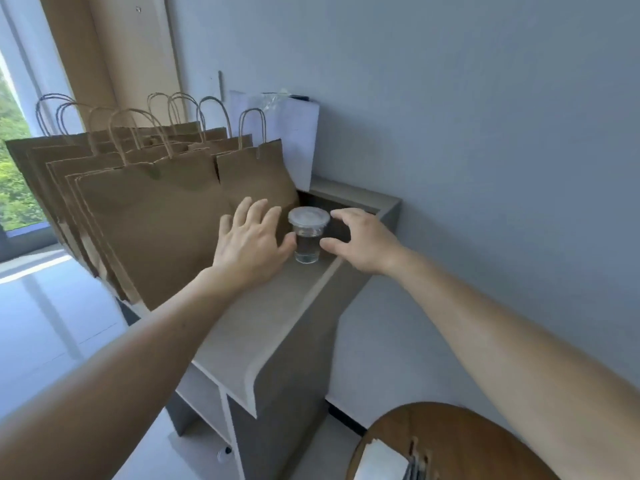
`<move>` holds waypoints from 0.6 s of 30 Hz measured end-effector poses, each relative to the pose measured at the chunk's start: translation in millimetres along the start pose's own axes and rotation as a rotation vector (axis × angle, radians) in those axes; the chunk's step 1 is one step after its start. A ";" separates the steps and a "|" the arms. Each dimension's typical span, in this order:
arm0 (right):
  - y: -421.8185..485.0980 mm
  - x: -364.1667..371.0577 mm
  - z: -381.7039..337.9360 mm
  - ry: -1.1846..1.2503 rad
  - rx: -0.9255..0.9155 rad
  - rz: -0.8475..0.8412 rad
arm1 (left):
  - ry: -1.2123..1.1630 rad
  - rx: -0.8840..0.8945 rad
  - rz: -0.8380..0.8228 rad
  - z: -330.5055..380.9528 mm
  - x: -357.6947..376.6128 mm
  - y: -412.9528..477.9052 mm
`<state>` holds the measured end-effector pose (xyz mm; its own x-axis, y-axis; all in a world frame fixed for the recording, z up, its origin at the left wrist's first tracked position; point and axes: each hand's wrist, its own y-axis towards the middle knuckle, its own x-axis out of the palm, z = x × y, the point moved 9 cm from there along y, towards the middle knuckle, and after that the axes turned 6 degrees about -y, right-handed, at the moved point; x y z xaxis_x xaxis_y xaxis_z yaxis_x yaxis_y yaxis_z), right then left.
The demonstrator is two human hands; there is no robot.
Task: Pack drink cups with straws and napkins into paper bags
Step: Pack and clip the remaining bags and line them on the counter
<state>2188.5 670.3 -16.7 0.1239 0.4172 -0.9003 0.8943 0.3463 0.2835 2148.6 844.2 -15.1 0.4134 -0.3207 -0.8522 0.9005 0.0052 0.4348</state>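
A clear plastic drink cup with a flat lid stands upright on the grey shelf top, partly filled with clear liquid. My left hand is spread open just left of the cup, its thumb close to the cup's side. My right hand hovers on the cup's right, fingers and thumb curved apart around a gap, holding nothing. Several brown paper bags with twisted handles stand in a row on the shelf, left of the cup.
A white bag leans against the wall behind the brown bags. A round wooden table with white napkins sits at the bottom right. The wall runs close along the right; a window is at far left.
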 end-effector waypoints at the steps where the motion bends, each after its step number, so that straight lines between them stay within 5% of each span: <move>1: -15.5 -11.9 15.2 -0.020 0.012 0.013 | 0.001 0.029 -0.017 22.8 4.2 0.3; 18: -291.6 -88.2 290.8 -0.099 0.641 -0.044 | 0.021 0.551 -0.472 345.5 195.8 -60.1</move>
<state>2041.9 288.2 -116.0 0.0929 0.3243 -0.9414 0.9749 -0.2219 0.0198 2128.8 453.8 -107.6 0.0044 -0.1528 -0.9882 0.7870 -0.6092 0.0977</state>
